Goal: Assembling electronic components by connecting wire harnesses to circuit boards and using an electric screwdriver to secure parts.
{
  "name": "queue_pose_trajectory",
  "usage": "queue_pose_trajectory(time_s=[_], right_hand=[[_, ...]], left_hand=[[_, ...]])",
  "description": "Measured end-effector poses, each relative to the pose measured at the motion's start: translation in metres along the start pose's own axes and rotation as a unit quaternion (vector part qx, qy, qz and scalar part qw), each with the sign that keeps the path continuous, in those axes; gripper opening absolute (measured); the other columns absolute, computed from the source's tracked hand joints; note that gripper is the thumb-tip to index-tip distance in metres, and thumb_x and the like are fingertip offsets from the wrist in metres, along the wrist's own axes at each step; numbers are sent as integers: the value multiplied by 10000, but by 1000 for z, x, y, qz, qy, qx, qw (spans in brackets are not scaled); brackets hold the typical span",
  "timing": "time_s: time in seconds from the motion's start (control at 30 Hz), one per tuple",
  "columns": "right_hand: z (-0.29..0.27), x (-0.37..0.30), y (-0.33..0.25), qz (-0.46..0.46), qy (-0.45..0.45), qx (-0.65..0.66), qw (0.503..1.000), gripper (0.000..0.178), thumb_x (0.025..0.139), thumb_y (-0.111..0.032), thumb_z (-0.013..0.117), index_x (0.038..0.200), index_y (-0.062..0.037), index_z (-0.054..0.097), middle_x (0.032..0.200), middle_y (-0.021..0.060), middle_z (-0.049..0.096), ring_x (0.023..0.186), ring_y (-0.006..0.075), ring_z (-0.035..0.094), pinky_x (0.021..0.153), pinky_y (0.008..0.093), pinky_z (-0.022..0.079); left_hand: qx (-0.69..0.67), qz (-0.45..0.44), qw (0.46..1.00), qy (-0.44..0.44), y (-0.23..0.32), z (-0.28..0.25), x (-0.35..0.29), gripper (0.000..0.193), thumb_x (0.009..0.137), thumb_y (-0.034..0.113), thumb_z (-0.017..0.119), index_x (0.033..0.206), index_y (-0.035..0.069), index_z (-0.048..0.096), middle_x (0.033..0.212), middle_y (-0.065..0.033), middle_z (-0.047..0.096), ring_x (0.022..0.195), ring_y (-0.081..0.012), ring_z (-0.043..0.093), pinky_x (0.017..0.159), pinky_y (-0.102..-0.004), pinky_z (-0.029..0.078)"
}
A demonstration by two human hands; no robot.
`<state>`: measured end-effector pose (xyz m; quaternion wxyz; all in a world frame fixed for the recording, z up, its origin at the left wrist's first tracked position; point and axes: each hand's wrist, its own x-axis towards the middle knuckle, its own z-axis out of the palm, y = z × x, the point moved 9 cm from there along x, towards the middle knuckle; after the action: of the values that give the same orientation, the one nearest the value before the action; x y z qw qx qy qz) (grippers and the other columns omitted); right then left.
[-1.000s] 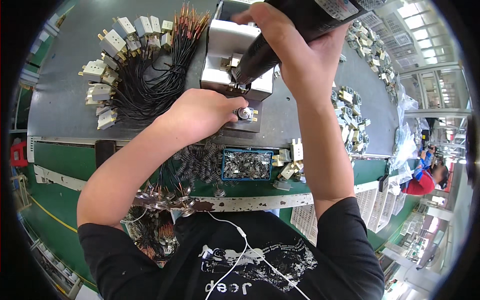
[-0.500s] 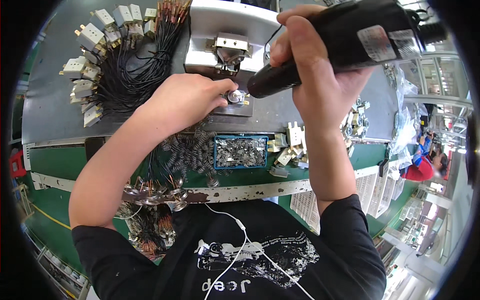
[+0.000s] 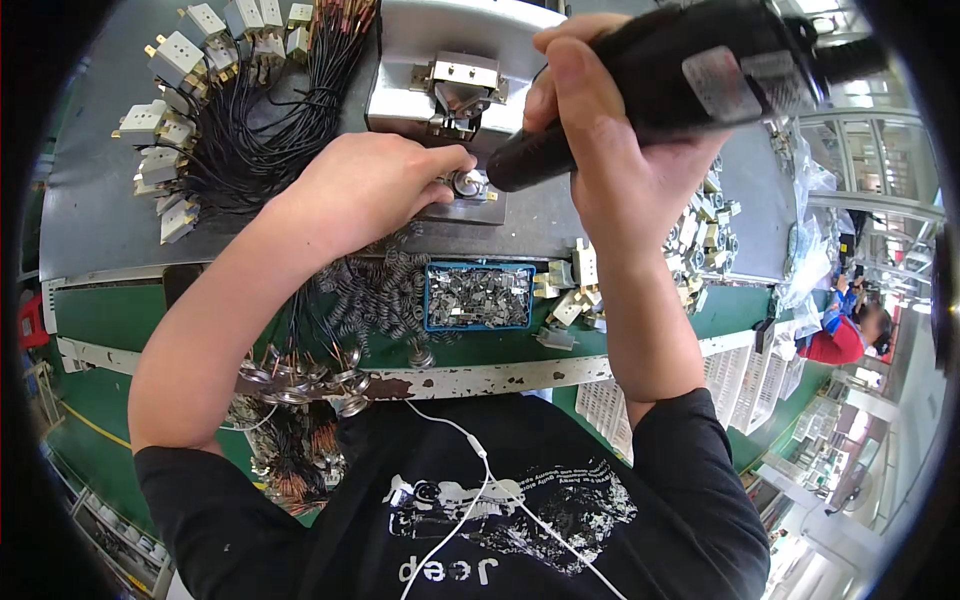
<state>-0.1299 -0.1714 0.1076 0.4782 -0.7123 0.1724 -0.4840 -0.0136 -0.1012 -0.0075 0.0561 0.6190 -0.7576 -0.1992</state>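
Note:
My right hand (image 3: 615,150) is wrapped around a black electric screwdriver (image 3: 655,80), held tilted with its nose down and to the left. That nose sits beside a small round metal-and-white part (image 3: 469,184) with a brass tab, which rests on a flat metal block (image 3: 465,215). Thumb and index finger of my left hand (image 3: 365,185) are closed on the left side of this part. The screwdriver's tip is hard to make out, so I cannot tell whether it touches. Just behind stands a metal fixture (image 3: 465,80) with a clamp-like top.
Black wires (image 3: 250,165) with pale block connectors (image 3: 180,58) lie at the left. Along the near edge are coil springs (image 3: 370,300), a blue tray (image 3: 480,327) of small metal pieces, and pale assemblies (image 3: 580,275). A person in red (image 3: 838,342) is far right.
The screwdriver and my right hand have shifted slightly left, bringing the nose closer to the small part. My left hand keeps its pinch there. The whole view has moved a little.

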Motion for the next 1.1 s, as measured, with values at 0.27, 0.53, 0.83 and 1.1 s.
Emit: queue_pose_trajectory(time_s=[0.27,0.53,0.83,1.1], right_hand=[[19,-3,-34,-392,-114,192,892,114,879,74,713,958,7,664,795,58,671,627,108,623,548,246,488],[21,3,-17,-438,-122,154,877,141,865,86,713,972,11,663,844,63,684,650,108,629,574,232,491],[19,23,-46,180,-16,-315,932,271,893,-42,729,1137,57,665,934,102,704,630,158,656,550,257,526],[-18,1,-50,-19,110,-66,992,229,954,-178,714,1057,24,686,755,61,666,536,132,609,494,278,513]], left_hand=[[19,14,1000,11,1,0,2,321,1003,320,613,1293,185,627,892,-133,740,859,-344,728,742,-475,570],[24,17,999,22,6,-1,-1,329,999,315,616,1298,178,632,880,-133,737,852,-346,727,731,-479,569],[124,88,977,152,21,-17,-12,355,908,245,690,1240,123,660,904,-72,683,930,-277,692,797,-416,544],[86,231,965,90,98,44,-38,33,783,163,662,765,151,687,802,8,632,865,-170,619,808,-324,456]])
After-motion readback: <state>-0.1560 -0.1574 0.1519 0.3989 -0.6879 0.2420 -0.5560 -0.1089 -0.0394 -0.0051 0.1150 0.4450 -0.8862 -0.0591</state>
